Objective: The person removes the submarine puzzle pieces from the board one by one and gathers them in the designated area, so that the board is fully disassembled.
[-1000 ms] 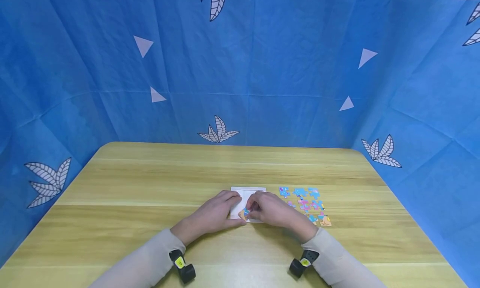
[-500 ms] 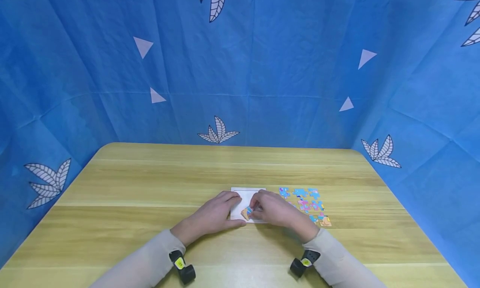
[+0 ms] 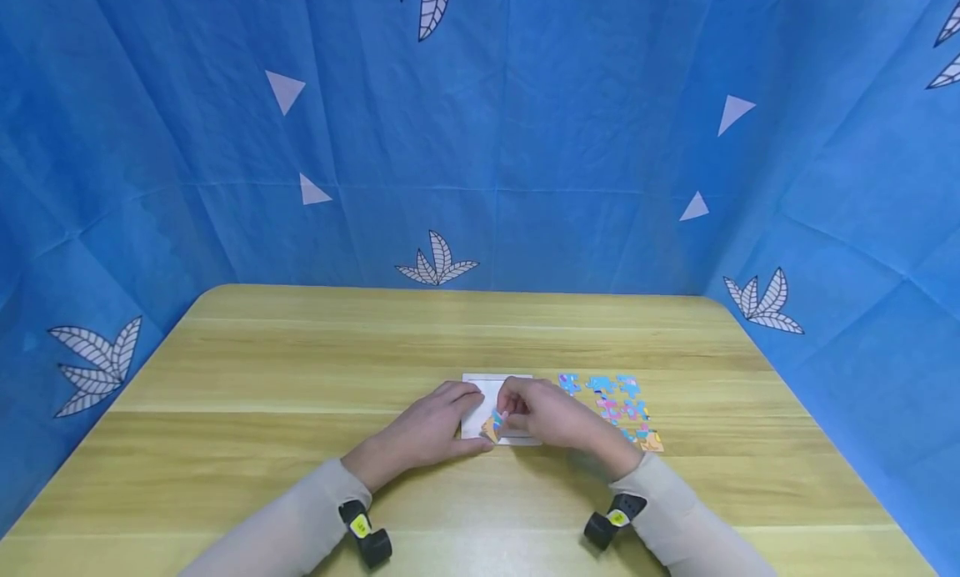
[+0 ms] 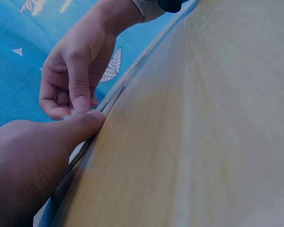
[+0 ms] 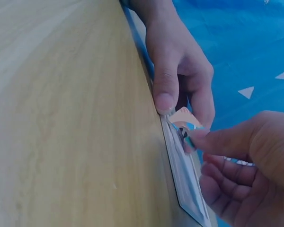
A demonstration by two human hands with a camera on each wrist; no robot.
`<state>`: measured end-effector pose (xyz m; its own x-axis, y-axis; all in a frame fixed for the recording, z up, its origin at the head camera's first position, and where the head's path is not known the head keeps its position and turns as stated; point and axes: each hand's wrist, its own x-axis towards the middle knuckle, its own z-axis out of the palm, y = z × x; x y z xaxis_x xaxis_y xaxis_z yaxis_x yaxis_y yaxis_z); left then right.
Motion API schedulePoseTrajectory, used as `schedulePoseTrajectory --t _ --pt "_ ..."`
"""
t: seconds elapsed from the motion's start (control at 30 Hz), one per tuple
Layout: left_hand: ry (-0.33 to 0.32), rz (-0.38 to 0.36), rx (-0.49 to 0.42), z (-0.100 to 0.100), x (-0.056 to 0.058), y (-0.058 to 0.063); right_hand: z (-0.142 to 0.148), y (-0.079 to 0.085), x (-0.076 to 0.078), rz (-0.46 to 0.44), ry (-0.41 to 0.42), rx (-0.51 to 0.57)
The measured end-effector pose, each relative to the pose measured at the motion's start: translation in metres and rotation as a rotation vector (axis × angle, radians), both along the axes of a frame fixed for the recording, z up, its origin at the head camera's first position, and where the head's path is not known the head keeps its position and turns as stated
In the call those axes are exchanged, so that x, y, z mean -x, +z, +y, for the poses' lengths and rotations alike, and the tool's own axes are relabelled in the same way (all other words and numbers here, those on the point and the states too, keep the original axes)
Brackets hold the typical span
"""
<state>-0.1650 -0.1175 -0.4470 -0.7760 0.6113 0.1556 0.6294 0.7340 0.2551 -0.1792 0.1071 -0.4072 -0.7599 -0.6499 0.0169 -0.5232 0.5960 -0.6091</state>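
A small white puzzle tray (image 3: pixel 480 402) lies on the table between the hands in the head view. My left hand (image 3: pixel 438 418) holds it at its left side, thumb along the near edge and fingers over the far part. Between thumb and forefinger my right hand (image 3: pixel 543 412) pinches a tan-and-blue puzzle piece (image 3: pixel 492 427), tilted, over the tray's near left part. In the right wrist view the piece (image 5: pixel 183 116) stands up from the tray (image 5: pixel 182 172), close to the left thumb. The right fingers hide part of the piece and the tray's right side.
Several loose puzzle pieces (image 3: pixel 610 408), blue, pink and tan, lie to the right of the tray, some behind the right hand. The wooden table (image 3: pixel 300 360) reaches back to a blue cloth backdrop (image 3: pixel 480 143).
The right hand has lifted the piece slightly and shifted a little to the right, tilting it more upright. The left hand stays in place on the tray.
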Motion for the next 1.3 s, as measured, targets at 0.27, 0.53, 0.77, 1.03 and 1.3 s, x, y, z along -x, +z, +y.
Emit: schedulePoseTrajectory --t 0.27,0.53,0.77,1.03,1.3 --pt "0.004 -0.009 0.014 -0.001 0.000 0.001 0.007 0.003 0.005 -0.060 0.014 0.074" --pt "-0.010 -0.001 -0.005 0.000 0.001 0.002 0.020 0.007 0.009 -0.016 -0.013 0.112" --pt "-0.007 0.005 -0.002 -0.001 0.001 0.003 0.032 0.011 0.009 0.019 -0.034 0.143" --pt "-0.008 0.001 -0.006 0.000 0.001 0.001 0.045 0.013 0.007 -0.013 -0.061 0.155" --pt "0.002 -0.010 0.015 0.000 0.000 0.002 0.057 0.011 0.005 -0.028 -0.119 0.145"
